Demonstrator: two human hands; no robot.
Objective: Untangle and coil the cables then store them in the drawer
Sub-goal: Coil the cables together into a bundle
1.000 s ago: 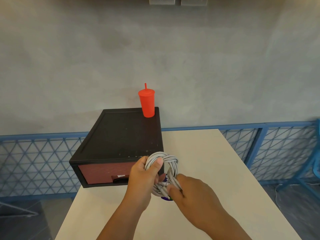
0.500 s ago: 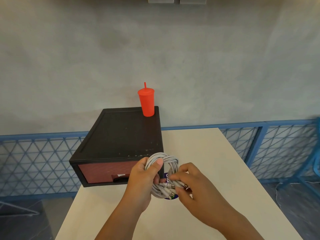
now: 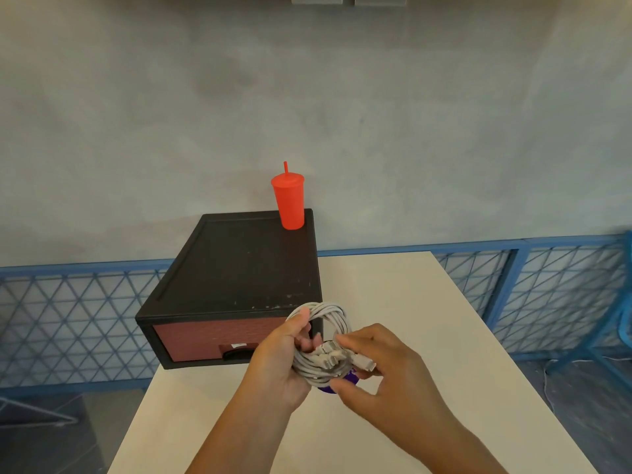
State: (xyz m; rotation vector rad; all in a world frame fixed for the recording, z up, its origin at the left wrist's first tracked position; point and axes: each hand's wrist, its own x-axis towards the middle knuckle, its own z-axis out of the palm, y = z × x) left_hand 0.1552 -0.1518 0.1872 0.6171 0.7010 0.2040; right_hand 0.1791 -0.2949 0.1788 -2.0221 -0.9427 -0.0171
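Observation:
A coil of grey cables (image 3: 328, 316) is held upright above the white table (image 3: 403, 302). My left hand (image 3: 284, 360) grips the coil's left side, thumb over the top loops. My right hand (image 3: 379, 371) pinches the cable ends and their plugs at the coil's lower right. A purple object (image 3: 345, 379) peeks out beneath the coil, mostly hidden. Just behind stands the black drawer box (image 3: 239, 268) with its red drawer front (image 3: 212, 338) shut; the handle is at the bottom middle.
A red tumbler with a straw (image 3: 289, 201) stands on the box's back right corner. Blue mesh railing (image 3: 547, 285) runs behind and to both sides of the table. A grey wall rises beyond.
My right hand has turned from gripping the coil's lower loops to pinching the plug ends, pulling them out a little to the right. The left hand keeps its hold.

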